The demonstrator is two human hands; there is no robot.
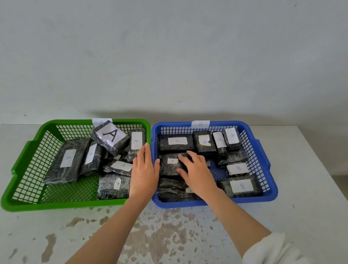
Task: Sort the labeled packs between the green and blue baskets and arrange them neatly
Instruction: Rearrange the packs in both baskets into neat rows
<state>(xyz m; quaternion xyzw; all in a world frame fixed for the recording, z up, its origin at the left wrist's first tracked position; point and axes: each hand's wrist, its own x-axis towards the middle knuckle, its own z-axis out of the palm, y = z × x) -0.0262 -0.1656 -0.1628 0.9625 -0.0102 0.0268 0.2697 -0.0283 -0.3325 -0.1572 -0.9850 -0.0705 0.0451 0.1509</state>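
A green basket [34,149] on the left holds several dark wrapped packs labelled A, such as a big one [111,136] leaning on top. To its right stands a blue basket [269,175] with several packs labelled B. My right hand [195,172] lies flat with spread fingers on a B pack [169,165] at the blue basket's left side. My left hand [144,171] rests over the two baskets' adjoining rims, its thumb against that pack's left edge. Neither hand lifts anything.
The baskets sit side by side on a white table [307,213] with worn brown patches near the front. A pale wall rises right behind them. The table's right edge runs close to the blue basket.
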